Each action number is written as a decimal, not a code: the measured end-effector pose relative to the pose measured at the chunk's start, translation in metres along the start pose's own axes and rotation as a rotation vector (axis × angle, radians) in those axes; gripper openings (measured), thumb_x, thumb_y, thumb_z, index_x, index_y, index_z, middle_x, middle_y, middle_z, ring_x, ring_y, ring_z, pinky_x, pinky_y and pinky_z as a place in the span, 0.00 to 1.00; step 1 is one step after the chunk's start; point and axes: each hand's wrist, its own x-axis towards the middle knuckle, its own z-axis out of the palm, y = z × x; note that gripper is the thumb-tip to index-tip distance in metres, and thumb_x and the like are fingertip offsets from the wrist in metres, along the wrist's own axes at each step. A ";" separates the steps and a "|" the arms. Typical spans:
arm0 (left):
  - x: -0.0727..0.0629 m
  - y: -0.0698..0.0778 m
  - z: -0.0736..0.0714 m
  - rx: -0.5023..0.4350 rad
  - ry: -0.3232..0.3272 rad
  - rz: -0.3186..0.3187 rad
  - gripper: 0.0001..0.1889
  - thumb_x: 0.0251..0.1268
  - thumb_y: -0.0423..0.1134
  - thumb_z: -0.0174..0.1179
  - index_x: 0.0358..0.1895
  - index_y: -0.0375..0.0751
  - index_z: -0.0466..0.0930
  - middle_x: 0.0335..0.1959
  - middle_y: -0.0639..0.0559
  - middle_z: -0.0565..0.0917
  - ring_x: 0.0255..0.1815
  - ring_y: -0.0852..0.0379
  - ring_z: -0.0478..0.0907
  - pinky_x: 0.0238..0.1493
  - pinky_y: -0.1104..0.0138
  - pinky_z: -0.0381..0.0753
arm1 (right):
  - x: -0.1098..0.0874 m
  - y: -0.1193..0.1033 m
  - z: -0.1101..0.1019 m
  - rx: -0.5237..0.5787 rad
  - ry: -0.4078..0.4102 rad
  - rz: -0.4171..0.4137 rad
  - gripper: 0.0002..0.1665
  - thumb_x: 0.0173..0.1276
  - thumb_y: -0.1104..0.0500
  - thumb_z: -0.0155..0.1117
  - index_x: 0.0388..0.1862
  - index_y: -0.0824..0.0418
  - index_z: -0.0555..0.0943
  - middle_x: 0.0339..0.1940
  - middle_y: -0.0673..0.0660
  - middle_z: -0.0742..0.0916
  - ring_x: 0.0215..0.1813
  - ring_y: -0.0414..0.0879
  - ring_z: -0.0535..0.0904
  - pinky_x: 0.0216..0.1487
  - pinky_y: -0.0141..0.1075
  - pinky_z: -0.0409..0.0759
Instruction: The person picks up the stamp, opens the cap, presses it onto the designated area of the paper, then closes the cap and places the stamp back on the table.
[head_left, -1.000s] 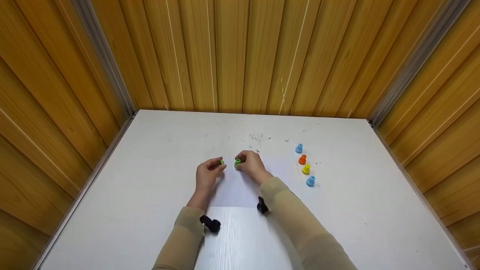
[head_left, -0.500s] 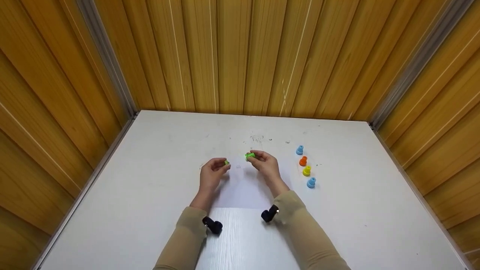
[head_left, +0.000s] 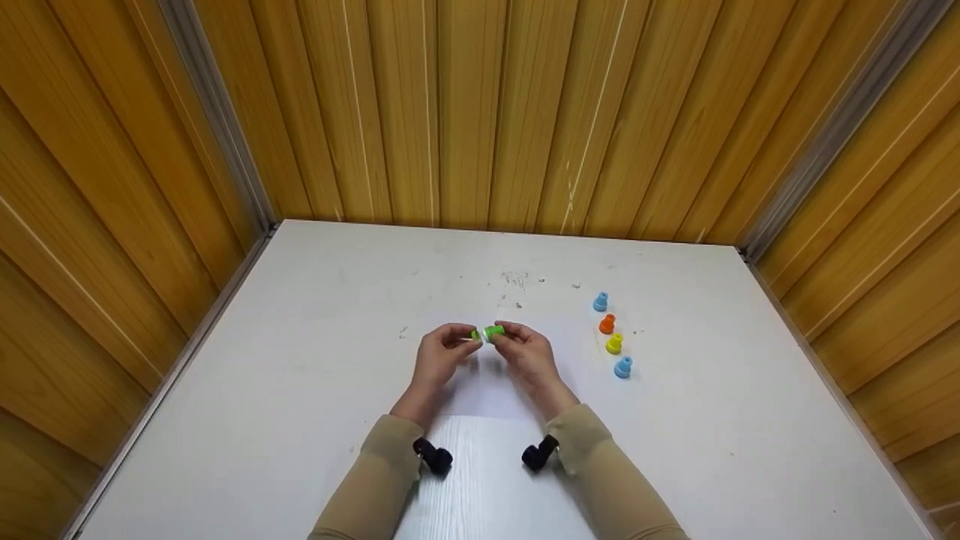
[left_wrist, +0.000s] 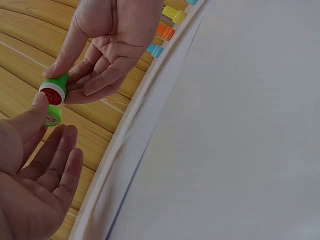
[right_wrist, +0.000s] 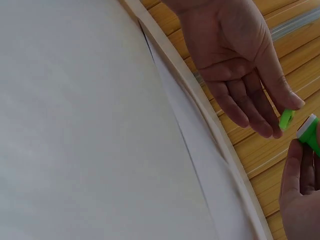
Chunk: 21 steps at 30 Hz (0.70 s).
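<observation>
My left hand [head_left: 437,358] pinches a small light-green stamp cap [left_wrist: 53,116] between thumb and fingertips. Opposite it, my right hand [head_left: 534,361] holds a green toy stamp [head_left: 494,332] on its side, the inked end turned toward the cap. A white rim surrounds the stamp's red face [left_wrist: 51,96], seen in the left wrist view. Cap and stamp are close together over a sheet of white paper [head_left: 480,401]; the right wrist view shows a narrow gap between them.
Right of the paper stand a far blue stamp [head_left: 601,302], an orange stamp [head_left: 607,324], a yellow stamp [head_left: 614,344] and a near blue stamp [head_left: 623,367] in a row. Dark smudges [head_left: 515,279] mark the white table [head_left: 337,300]. Wood-patterned walls [head_left: 465,112] enclose its back and sides.
My right hand has lifted the stamp from the paper, tipped it sideways and brought it toward the cap. My left hand has moved right with the cap.
</observation>
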 end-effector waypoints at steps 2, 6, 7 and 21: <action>-0.001 0.000 0.001 0.006 -0.008 -0.002 0.14 0.61 0.33 0.73 0.49 0.32 0.86 0.47 0.40 0.90 0.44 0.56 0.88 0.42 0.71 0.86 | -0.001 0.001 0.001 -0.051 0.005 -0.012 0.21 0.64 0.72 0.72 0.56 0.76 0.81 0.38 0.49 0.92 0.43 0.36 0.86 0.43 0.25 0.86; -0.001 0.000 0.003 0.007 -0.016 0.002 0.14 0.61 0.34 0.74 0.49 0.33 0.87 0.46 0.40 0.90 0.45 0.55 0.88 0.42 0.71 0.86 | -0.001 0.002 0.001 -0.099 0.006 -0.026 0.20 0.64 0.72 0.71 0.55 0.76 0.82 0.38 0.49 0.92 0.42 0.36 0.86 0.43 0.25 0.85; -0.001 0.000 0.003 0.005 -0.016 0.003 0.14 0.61 0.34 0.74 0.49 0.33 0.87 0.46 0.40 0.90 0.45 0.54 0.89 0.43 0.71 0.86 | -0.001 0.002 0.001 -0.106 0.005 -0.029 0.20 0.65 0.72 0.71 0.55 0.76 0.82 0.38 0.50 0.92 0.42 0.36 0.86 0.43 0.25 0.85; -0.003 -0.003 0.005 0.005 -0.002 0.044 0.13 0.60 0.34 0.74 0.47 0.33 0.88 0.45 0.40 0.90 0.44 0.54 0.88 0.44 0.72 0.86 | -0.004 0.003 0.004 -0.160 0.011 -0.022 0.18 0.64 0.70 0.72 0.53 0.74 0.84 0.38 0.51 0.92 0.42 0.36 0.86 0.42 0.24 0.84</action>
